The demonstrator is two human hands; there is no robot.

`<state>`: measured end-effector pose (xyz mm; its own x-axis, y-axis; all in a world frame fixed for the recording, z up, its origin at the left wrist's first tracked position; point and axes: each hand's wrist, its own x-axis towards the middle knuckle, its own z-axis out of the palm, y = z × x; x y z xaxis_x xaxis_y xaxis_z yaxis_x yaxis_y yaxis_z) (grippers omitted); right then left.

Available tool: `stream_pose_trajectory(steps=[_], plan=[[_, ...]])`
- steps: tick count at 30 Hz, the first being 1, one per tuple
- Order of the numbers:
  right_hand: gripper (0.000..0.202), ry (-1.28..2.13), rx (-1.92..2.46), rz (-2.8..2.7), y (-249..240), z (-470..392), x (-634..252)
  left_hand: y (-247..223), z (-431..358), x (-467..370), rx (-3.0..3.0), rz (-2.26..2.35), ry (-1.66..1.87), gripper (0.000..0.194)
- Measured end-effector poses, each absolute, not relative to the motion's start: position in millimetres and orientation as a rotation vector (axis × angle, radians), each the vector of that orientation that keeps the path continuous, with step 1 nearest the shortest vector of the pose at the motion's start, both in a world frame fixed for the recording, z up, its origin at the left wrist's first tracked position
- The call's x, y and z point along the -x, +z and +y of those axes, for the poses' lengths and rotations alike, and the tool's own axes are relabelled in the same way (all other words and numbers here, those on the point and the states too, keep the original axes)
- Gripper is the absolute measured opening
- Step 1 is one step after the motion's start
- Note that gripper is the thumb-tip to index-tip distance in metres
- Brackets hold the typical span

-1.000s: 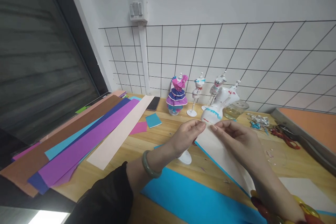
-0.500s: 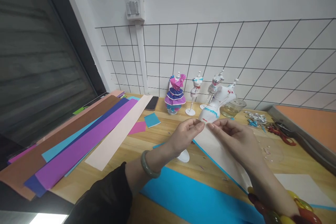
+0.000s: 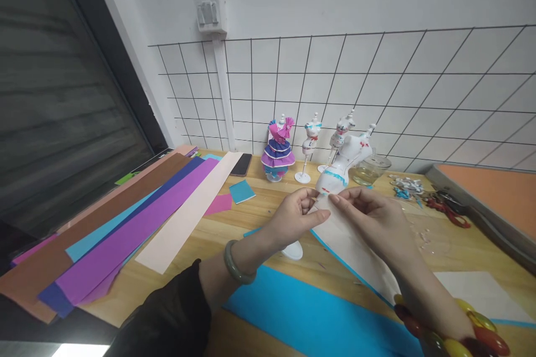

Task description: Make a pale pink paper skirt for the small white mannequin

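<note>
A small white mannequin, decorated with a turquoise band and red bows, is tilted in front of me. My right hand is closed on its lower end, thumb at the bottom edge. My left hand has its curled fingers at the lower left edge, while its thumb stands a little apart from the mannequin. What the fingertips do behind the edge is hidden. Beneath my hands lies a white sheet with a blue edge. A white disc-shaped base is partly hidden by my left wrist.
Behind stand a mannequin in a ruffled dress and two white mannequins. Long coloured paper strips lie left, near a phone. A glass jar, small trimmings and an orange-topped tray are right. Blue sheet lies in front.
My left thumb has come away from the mannequin's lower edge and dropped slightly. The right hand keeps its hold, and the view has shifted a little.
</note>
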<state>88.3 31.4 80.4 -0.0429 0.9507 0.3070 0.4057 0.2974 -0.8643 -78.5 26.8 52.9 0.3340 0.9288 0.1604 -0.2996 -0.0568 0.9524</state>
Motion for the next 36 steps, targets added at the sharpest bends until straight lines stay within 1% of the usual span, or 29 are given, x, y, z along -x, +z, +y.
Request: stream_pose_trajectory(steps=[11,17,22,28,36], plan=[[0.037,0.678,1.259,-1.634,83.6,28.5,-87.6,50.0,27.8,77.0,-1.229,0.654,1.128,0.046],[0.038,0.670,1.346,-1.605,83.2,28.7,-87.9,47.9,28.1,76.6,-1.247,0.666,1.132,0.045],[0.039,0.752,1.363,-1.536,86.2,27.8,-87.0,49.9,24.6,75.0,-1.292,0.738,1.139,0.047],[0.040,0.892,1.277,-1.468,88.8,30.1,-86.7,54.5,23.1,76.1,-1.329,0.826,1.186,0.037],[0.040,0.894,1.226,-1.567,88.7,28.1,-80.7,48.3,26.1,77.2,-1.339,0.914,1.269,0.038]])
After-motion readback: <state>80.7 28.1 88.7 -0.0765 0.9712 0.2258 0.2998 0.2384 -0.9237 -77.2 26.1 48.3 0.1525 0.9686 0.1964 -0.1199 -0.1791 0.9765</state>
